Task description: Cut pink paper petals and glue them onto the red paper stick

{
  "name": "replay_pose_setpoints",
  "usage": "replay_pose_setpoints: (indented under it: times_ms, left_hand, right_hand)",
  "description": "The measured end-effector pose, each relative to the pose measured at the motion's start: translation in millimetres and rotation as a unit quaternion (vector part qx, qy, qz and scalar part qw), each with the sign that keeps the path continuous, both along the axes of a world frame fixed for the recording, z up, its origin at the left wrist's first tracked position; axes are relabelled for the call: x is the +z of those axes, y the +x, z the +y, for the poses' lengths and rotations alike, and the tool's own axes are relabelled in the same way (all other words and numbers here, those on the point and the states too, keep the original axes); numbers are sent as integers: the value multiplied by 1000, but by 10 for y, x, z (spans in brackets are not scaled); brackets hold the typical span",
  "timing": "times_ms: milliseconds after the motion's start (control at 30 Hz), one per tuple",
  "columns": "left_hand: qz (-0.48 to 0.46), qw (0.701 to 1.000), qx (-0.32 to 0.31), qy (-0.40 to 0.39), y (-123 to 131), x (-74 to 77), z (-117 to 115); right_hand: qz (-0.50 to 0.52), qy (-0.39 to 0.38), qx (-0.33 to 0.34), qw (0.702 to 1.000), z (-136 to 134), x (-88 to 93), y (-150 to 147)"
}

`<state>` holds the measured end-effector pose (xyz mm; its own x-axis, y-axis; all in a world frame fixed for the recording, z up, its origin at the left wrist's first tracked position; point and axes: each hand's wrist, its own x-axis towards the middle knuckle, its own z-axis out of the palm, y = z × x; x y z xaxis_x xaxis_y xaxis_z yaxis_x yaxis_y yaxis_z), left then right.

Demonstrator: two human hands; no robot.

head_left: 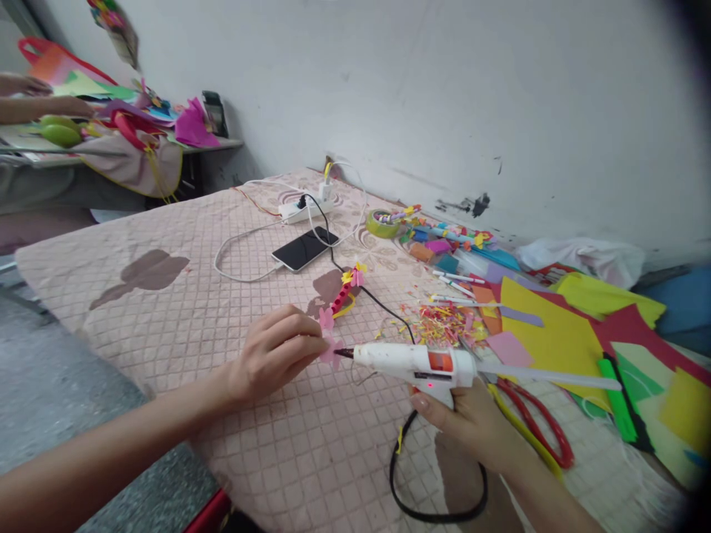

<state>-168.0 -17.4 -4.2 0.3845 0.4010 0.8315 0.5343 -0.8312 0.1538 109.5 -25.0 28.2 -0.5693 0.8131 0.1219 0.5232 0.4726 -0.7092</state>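
My right hand (466,422) is wrapped round the handle of a white glue gun (394,358), whose small red light is lit. A clear glue stick (547,374) juts from its back end. The dark nozzle points left and meets a pink paper flower (331,349). With pinched fingers, my left hand (281,346) holds that flower by its left side. Just beyond lies a red piece (340,297) with a yellow loop and pink and yellow paper flowers at its ends; whether it joins the held flower I cannot tell.
A phone (305,249) on a white cable lies before a power strip (297,210). Paper scraps (444,324), coloured sheets (555,340), red-handled scissors (541,418) and a tape roll (383,223) cover the right side. The gun's black cord (483,488) loops nearby. Another person's hands (72,108) are at the left table.
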Motion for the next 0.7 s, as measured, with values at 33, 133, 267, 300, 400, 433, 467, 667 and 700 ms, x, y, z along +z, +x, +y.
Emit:
replay_pose_setpoints:
  times_ms: [33,133,267,300,400,433,467,667,700]
  left_hand:
    - [0,1000,0,0,0,-1,-1]
    - [-1,1000,2,2,-1,-2,-2]
    - [3,1000,-1,0,-3,-2,0]
    - [4,1000,-1,0,-3,-1,0]
    - [5,1000,1,-3,-1,4,-2]
    - [4,1000,2,-4,0,5,-4]
    - [3,1000,2,-5,1,5,-6]
    - [-2,1000,1,-21,-10,-26,-10]
    - [-5,1000,1,-22,-13,-34,-9]
  right_hand:
    - [0,-1,1,1000,4,-6,-2]
    - [7,0,1,1000,15,-17,-9]
    - [5,14,-4,1000,1,-16,-12]
    - [4,17,-4,1000,-4,-16,-11]
    - [3,19,-1,1000,6,-29,-7]
    - [1,21,-3,1000,22,-37,-6]
    - [-2,25,-9,1000,44,-46,-6]
    - [-10,52,-73,996,220,-77,-22]
    - [-3,56,-70,996,233,-71,-25]
